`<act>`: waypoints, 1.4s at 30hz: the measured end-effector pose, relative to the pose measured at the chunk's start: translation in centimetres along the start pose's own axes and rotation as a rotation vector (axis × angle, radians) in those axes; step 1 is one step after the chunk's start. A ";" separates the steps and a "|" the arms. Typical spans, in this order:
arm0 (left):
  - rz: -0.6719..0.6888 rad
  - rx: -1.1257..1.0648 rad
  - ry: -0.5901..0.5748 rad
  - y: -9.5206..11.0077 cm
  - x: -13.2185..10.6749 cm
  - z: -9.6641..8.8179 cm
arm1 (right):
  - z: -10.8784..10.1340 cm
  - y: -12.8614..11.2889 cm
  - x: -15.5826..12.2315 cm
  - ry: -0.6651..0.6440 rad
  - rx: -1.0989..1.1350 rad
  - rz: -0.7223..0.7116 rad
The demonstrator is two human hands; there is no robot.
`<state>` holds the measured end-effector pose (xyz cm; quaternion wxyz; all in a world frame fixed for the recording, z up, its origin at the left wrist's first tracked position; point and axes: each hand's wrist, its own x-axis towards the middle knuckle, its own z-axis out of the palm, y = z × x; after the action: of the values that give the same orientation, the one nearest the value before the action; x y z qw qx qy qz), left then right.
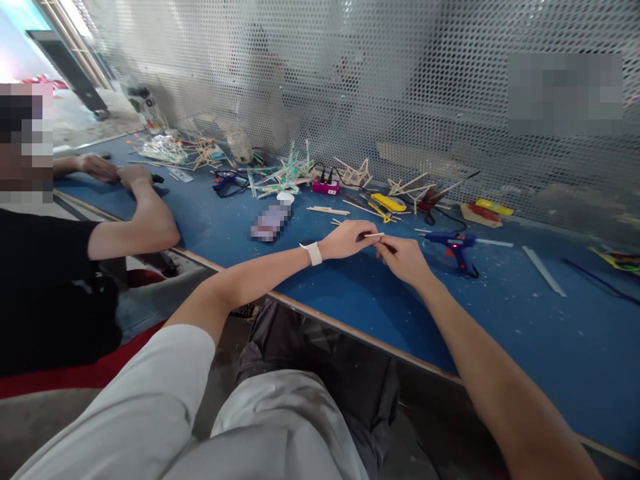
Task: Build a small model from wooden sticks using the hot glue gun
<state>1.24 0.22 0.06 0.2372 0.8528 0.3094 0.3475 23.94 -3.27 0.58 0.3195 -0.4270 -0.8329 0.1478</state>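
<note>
My left hand and my right hand meet over the blue table, both pinching a thin wooden stick held level between them. The left wrist wears a white band. A blue glue gun stands on the table just right of my right hand, its nozzle pointing right. Loose wooden sticks lie a little beyond my left hand.
Stick models, a pink box, yellow tools and cables crowd the back of the table along a perforated metal screen. A person in black sits at left, with forearms resting on the table edge.
</note>
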 end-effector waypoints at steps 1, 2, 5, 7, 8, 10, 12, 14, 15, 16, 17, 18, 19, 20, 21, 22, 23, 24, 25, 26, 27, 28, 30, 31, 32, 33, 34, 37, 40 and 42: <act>0.002 0.001 0.003 0.0 0.0 0.0 | 0.0 0.0 0.0 -0.001 -0.003 -0.002; 0.004 0.001 0.006 -0.1 0.0 0.0 | 0.0 0.0 0.0 -0.004 -0.005 -0.002; 0.003 -0.003 0.003 0.0 -0.1 0.0 | -0.1 0.0 -0.1 -0.025 -0.010 0.007; -0.001 0.001 -0.004 0.1 -0.1 -0.1 | -0.2 0.0 -0.1 -0.046 -0.017 0.012; -0.003 0.009 -0.009 0.2 -0.2 -0.2 | -0.3 0.0 -0.1 -0.055 -0.021 0.013; -0.009 0.037 -0.016 0.3 -0.2 -0.4 | -0.3 0.0 -0.1 -0.065 -0.024 0.019; -0.015 0.056 -0.021 0.4 -0.2 -0.5 | -0.3 0.1 -0.1 -0.075 -0.014 0.031; -0.022 0.050 -0.014 0.5 -0.2 -0.6 | -0.3 0.0 -0.1 -0.093 0.007 0.046; -0.026 0.040 -0.008 0.5 -0.2 -0.6 | -0.3 0.0 0.0 -0.103 0.017 0.054; -0.030 0.027 0.001 0.5 -0.2 -0.6 | -0.3 0.0 0.0 -0.109 0.022 0.061; -0.033 0.014 0.012 0.4 -0.3 -0.5 | -0.3 0.0 0.0 -0.112 0.023 0.067; -0.034 0.000 0.024 0.4 -0.3 -0.5 | -0.2 0.0 0.0 -0.110 0.021 0.071; -0.033 -0.015 0.033 0.3 -0.3 -0.4 | -0.2 0.1 0.0 -0.104 0.021 0.073; -0.028 -0.034 0.044 0.3 -0.3 -0.3 | -0.1 0.1 0.0 -0.089 0.028 0.075; -0.024 -0.054 0.057 0.2 -0.4 -0.2 | 0.0 0.2 0.0 -0.065 0.044 0.078; -0.023 -0.076 0.074 0.1 -0.4 0.0 | 0.1 0.3 0.0 -0.034 0.067 0.082; -0.027 -0.102 0.094 -0.1 -0.3 0.1 | 0.2 0.4 -0.1 0.004 0.092 0.083; -0.037 -0.130 0.112 -0.2 -0.3 0.1 | 0.4 0.5 -0.1 0.043 0.117 0.082; -0.048 -0.159 0.130 -0.4 -0.3 0.2 | 0.5 0.6 -0.1 0.077 0.140 0.078; -0.056 -0.186 0.139 -0.6 -0.2 0.3 | 0.6 0.6 -0.1 0.102 0.160 0.075; -0.056 -0.211 0.137 -0.8 -0.2 0.3 | 0.7 0.5 -0.1 0.117 0.182 0.075; -0.047 -0.231 0.127 -1.1 -0.2 0.3 | 0.8 0.5 -0.1 0.124 0.212 0.084; -0.003 -0.249 0.080 -1.6 -0.2 0.4 | 1.0 0.3 -0.1 0.126 0.302 0.124; 0.027 -0.253 0.057 -1.8 -0.2 0.4 | 1.1 0.2 -0.1 0.123 0.358 0.149; 0.056 -0.259 0.045 -2.0 -0.2 0.5 | 1.2 0.1 -0.1 0.121 0.416 0.170; 0.086 -0.264 0.040 -2.2 -0.3 0.6 | 1.3 0.0 0.0 0.118 0.471 0.185; 0.107 -0.265 0.039 -2.4 -0.3 0.6 | 1.3 -0.1 0.0 0.114 0.516 0.194; 0.120 -0.263 0.040 -2.6 -0.4 0.9 | 1.5 -0.1 0.1 0.109 0.588 0.197; 0.117 -0.245 0.089 -2.5 -0.4 1.2 | 1.5 0.0 0.1 0.119 0.603 0.194; 0.109 -0.241 0.142 -2.4 -0.4 1.3 | 1.5 0.1 0.1 0.144 0.595 0.200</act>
<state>1.05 1.38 -2.45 0.2963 0.8069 0.2345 0.4540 22.97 -3.09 -0.51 0.4722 -0.4038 -0.6824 0.3850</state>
